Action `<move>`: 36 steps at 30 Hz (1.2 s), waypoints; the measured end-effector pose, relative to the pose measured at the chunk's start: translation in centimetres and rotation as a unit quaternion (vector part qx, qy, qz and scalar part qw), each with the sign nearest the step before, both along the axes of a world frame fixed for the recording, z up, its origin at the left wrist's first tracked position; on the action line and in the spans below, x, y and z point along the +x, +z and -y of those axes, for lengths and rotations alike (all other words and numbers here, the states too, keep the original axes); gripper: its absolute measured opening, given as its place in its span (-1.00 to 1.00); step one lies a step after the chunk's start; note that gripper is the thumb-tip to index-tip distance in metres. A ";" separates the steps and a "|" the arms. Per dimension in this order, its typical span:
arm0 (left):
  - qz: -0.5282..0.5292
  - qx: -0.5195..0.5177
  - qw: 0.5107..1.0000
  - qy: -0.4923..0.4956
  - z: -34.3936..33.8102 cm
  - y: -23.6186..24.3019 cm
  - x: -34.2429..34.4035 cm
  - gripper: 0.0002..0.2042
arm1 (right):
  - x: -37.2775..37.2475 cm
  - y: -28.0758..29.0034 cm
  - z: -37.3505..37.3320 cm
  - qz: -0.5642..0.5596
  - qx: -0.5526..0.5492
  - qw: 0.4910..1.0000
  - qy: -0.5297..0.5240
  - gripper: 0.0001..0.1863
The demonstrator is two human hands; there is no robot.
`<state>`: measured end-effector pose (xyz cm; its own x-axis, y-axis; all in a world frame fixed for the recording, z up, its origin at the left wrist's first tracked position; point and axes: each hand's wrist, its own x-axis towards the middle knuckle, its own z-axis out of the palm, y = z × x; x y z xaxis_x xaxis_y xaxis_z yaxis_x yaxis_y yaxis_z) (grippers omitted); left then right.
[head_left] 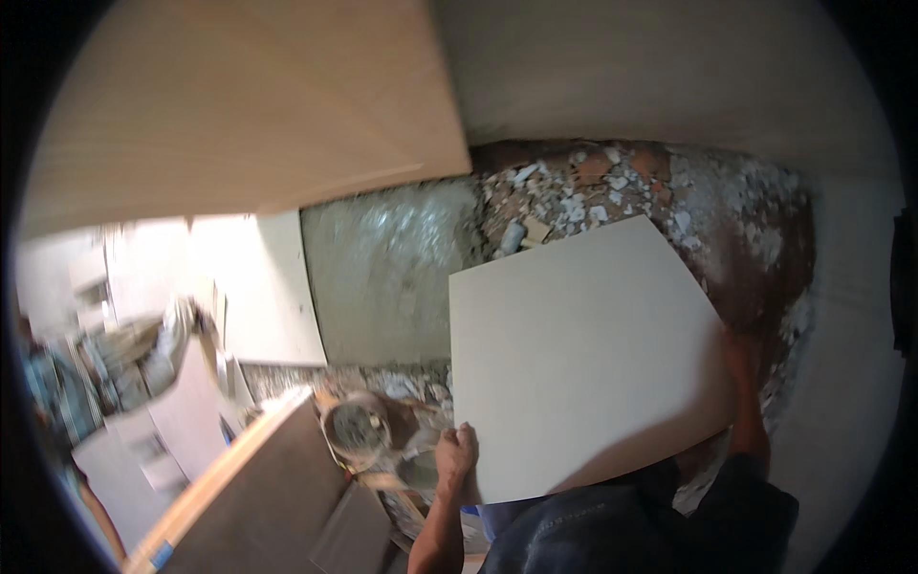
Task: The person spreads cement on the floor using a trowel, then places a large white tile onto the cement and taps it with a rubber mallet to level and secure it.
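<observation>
Large pale tile (583, 359) was held flat between both hands — left hand (456, 450) fingers curled on near-left corner, right hand (744, 368) gripping the right edge.

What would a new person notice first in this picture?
A large pale square tile fills the centre, gripped by the left hand at its lower left corner and the right hand at its right edge. Behind it lies rubble, with wet grey mortar to the left.

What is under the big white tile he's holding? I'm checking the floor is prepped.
Around the white tile, rubble and a grey mortar bed show; the floor directly beneath is covered.
</observation>
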<state>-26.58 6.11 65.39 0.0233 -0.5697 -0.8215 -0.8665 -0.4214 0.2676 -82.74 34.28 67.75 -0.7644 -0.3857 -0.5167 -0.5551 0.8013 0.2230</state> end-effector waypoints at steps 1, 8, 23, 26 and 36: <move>0.004 0.027 0.999 0.041 -1.8 1.6 2.3 -0.48 | 1.8 1.3 1.6 -0.014 -0.038 0.999 0.010 -0.40; 0.132 -0.076 0.922 0.357 -10.0 4.7 13.5 -0.53 | 13.9 1.3 18.3 0.036 -0.098 0.994 -0.020 -0.30; 0.087 -0.526 0.528 0.661 -13.0 -3.0 16.6 -0.47 | 34.3 -18.4 49.8 0.333 -0.414 0.809 0.250 -0.46; 0.101 -0.539 0.456 0.701 -16.5 -7.3 14.9 -0.39 | 35.9 -23.0 50.9 0.366 -0.499 0.745 0.248 -0.49; 0.253 -0.688 0.239 0.637 -23.1 -30.3 10.4 -0.32 | 35.1 -35.8 53.6 0.435 -0.646 0.563 0.275 -0.48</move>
<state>-16.17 29.22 35.11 0.7953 0.4417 0.4153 -0.3390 -0.2438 0.9086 -47.64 -19.37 31.91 -0.0190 -0.9241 0.3818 -0.2464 -0.3657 -0.8975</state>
